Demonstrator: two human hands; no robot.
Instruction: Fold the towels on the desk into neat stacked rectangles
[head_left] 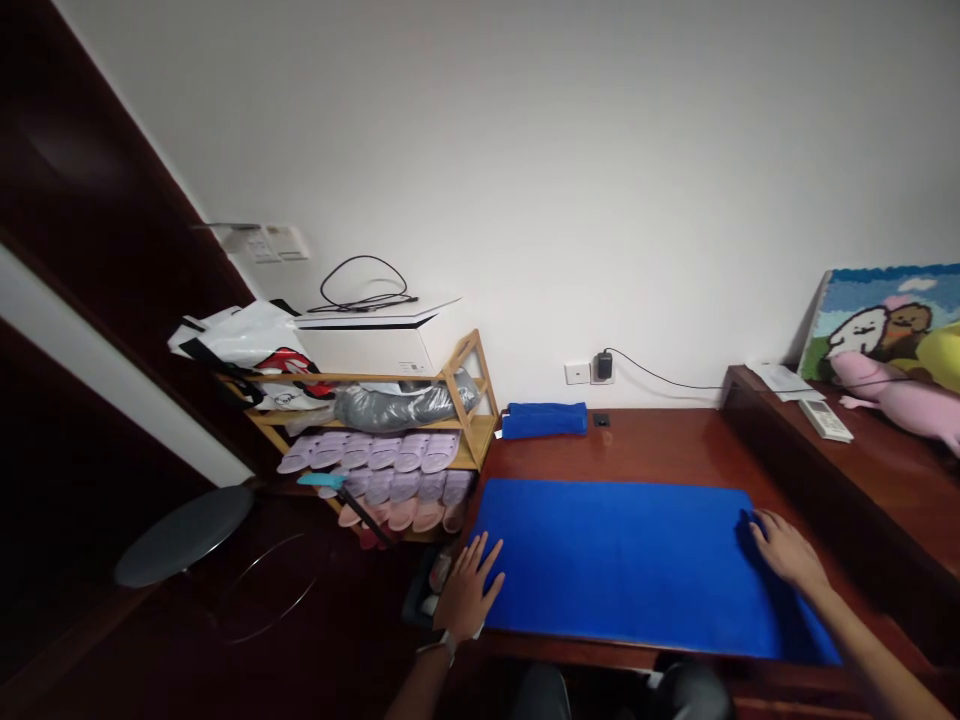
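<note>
A flat blue cloth [615, 560] lies spread across the dark red wooden desk [645, 440]. At its left edge rests my left hand [469, 590], fingers spread, a watch on the wrist. My right hand [784, 548] touches the cloth's right edge with its fingers stretched out and lying down. Neither hand has anything in its grasp. Toward the wall, a folded blue cloth bundle [544, 420] sits on the desk's back left corner.
Left of the desk stands a wooden rack [472, 400] with several slippers [375, 452] and a white box [367, 345] on top. A round stool [187, 535] is farther left. On the raised right ledge lie a remote [825, 420] and a pink plush toy [900, 400]. A plugged-in black adapter [604, 365] trails a cable.
</note>
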